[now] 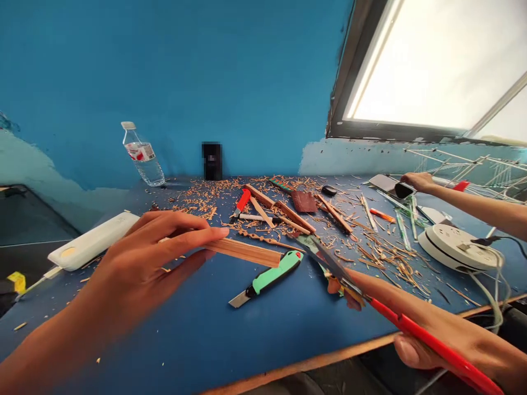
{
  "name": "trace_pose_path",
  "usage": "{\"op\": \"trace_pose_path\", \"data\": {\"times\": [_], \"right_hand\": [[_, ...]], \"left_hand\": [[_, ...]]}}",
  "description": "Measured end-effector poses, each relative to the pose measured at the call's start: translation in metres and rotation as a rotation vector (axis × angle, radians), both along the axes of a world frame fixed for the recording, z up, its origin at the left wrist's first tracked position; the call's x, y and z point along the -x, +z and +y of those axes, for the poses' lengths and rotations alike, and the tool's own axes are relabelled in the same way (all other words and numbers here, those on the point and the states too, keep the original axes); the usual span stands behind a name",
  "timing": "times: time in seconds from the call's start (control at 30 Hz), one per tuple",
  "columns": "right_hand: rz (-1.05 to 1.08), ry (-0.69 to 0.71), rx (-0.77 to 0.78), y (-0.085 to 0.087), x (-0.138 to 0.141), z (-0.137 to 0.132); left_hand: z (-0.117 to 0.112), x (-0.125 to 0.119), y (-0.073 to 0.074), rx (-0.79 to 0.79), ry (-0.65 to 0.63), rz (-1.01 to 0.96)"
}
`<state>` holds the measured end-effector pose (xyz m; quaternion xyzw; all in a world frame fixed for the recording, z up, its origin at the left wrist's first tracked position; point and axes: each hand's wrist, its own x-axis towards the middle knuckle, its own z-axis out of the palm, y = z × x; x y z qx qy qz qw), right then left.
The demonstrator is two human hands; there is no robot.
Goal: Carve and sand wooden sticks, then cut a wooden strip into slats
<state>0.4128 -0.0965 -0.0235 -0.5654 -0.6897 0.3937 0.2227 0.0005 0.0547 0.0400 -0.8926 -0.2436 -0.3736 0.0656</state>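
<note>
Wood strip (247, 254) in the left hand (140, 263), red-handled blade (432, 343) in the right hand (411, 314).
Left fingers pinch the strip above the tabletop (181, 340); right fingers curl around the tool. Beneath lies a green cutter (275, 274); shavings (201, 200) spread far and right. This looks like lining up wood and blade; bringing them together calls for a steady pinch.

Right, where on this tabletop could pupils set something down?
Largely bare blue tabletop lies between the green utility knife and the near edge. Beyond the knife, wood shavings, wooden sticks and sandpaper crowd it.
</note>
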Motion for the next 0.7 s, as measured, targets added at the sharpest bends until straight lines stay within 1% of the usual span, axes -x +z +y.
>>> {"op": "trace_pose_path", "data": {"times": [0.07, 0.13, 0.23, 0.3, 0.37, 0.5, 0.7], "right_hand": [[-0.029, -0.008, 0.160, 0.013, 0.004, -0.003], [-0.067, 0.006, 0.259, 0.030, 0.013, 0.001], [-0.129, 0.115, 0.311, 0.052, 0.030, 0.015], [-0.167, 0.186, 0.330, 0.059, 0.037, 0.023], [-0.186, 0.210, 0.369, 0.063, 0.041, 0.030], [-0.188, 0.235, 0.428, 0.064, 0.041, 0.039], [-0.172, 0.303, 0.378, 0.061, 0.040, 0.049]], "left_hand": [[0.000, -0.001, -0.001, -0.029, -0.012, 0.018], [0.000, -0.004, -0.004, -0.032, -0.027, 0.045], [0.003, -0.009, -0.009, -0.028, -0.055, 0.101], [0.007, -0.011, -0.014, -0.032, -0.065, 0.129], [0.010, -0.011, -0.019, -0.024, -0.080, 0.145], [0.014, -0.010, -0.027, 0.012, -0.105, 0.149], [0.015, -0.014, -0.027, 0.055, -0.100, 0.132]]}}
